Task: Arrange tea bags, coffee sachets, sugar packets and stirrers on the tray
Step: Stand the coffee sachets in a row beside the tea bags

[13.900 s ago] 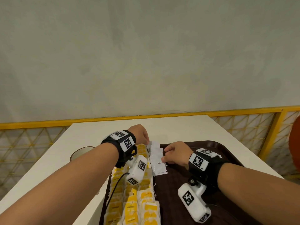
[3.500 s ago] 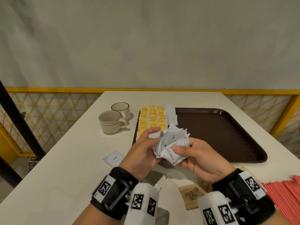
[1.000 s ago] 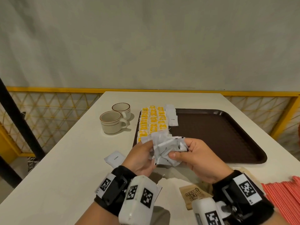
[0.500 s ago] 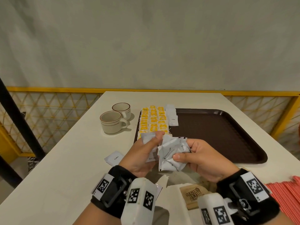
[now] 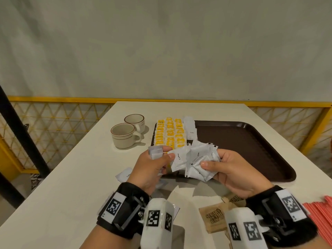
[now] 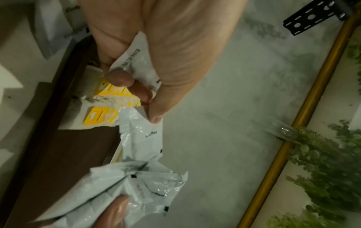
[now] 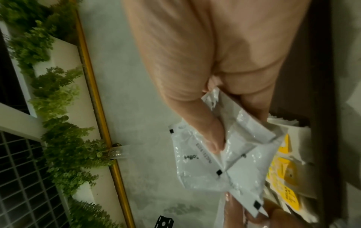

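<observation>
My right hand grips a crumpled bunch of white coffee sachets above the tray's near left corner. My left hand pinches one sachet marked "Coffee" at the bunch's left side and keeps a few more sachets under its fingers. In the left wrist view the pinched sachet hangs from thumb and fingertips. The right wrist view has the bunch under my thumb. Yellow tea bags lie in rows at the left of the brown tray, with placed coffee sachets beside them.
Two cups stand left of the tray. A loose coffee sachet lies on the white table near my left wrist. Brown sugar packets and red stirrers lie at the near right. A yellow railing runs behind the table.
My left hand has drawn one "Coffee" sachet leftwards out of the bunch that my right hand holds. Both hands stay above the tray's near left corner.
</observation>
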The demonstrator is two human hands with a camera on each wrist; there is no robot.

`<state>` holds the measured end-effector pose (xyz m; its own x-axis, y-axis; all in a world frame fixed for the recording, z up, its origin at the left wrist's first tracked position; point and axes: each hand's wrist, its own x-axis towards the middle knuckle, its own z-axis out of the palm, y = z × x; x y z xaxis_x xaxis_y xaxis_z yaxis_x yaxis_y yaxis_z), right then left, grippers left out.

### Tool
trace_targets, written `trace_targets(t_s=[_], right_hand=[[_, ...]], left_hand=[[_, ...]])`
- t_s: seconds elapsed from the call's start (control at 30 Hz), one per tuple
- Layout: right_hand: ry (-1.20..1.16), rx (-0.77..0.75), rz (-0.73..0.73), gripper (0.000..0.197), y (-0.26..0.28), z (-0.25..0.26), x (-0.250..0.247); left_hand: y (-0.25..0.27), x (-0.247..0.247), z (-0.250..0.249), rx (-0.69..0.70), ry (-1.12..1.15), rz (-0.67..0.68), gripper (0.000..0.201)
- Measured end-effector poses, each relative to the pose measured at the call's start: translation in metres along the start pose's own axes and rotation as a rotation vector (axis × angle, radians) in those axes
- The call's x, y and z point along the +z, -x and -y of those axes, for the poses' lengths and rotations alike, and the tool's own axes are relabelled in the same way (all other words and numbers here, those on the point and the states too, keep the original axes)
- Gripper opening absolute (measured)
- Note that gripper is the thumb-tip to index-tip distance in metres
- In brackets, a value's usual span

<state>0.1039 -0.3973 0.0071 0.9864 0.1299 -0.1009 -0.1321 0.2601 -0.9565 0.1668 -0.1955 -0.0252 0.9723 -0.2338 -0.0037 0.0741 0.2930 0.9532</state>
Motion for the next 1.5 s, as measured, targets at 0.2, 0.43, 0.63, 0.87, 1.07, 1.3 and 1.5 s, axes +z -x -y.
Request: trace_targets(t_s=[0.2, 0.43, 0.63, 0.87, 1.07, 1.3, 1.5], right_hand=[[0.147, 0.004, 0.026, 0.035, 0.004, 0.002, 0.0], [-0.117, 0.022, 0.02, 0.039, -0.001, -0.006, 0.012], [-0.302, 0.058, 0.07, 0.037, -0.002, -0.014, 0.028], [-0.339, 0.035, 0.026, 0.04, -0.005, -0.016, 0.03], [-0.397, 0.007, -0.076, 0.04, -0.008, -0.011, 0.019], [-0.354, -0.016, -0.144, 0.03, -0.006, -0.01, 0.02], [-0.229, 0.009, -0.048, 0.033, -0.003, -0.013, 0.027]], left_hand=[[0.004, -0.002, -0.005, -0.051, -0.184, 0.082, 0.015], [0.009, 0.021, -0.001, -0.1, 0.29, 0.284, 0.084], [0.01, 0.029, 0.003, -0.002, 0.297, 0.197, 0.063], [0.004, 0.022, -0.003, -0.073, 0.517, 0.038, 0.037], [0.008, 0.017, 0.0, -0.034, 0.084, 0.137, 0.033], [0.003, 0.013, 0.005, -0.07, 0.197, 0.018, 0.022], [0.009, 0.014, 0.002, -0.231, 0.104, 0.162, 0.028]])
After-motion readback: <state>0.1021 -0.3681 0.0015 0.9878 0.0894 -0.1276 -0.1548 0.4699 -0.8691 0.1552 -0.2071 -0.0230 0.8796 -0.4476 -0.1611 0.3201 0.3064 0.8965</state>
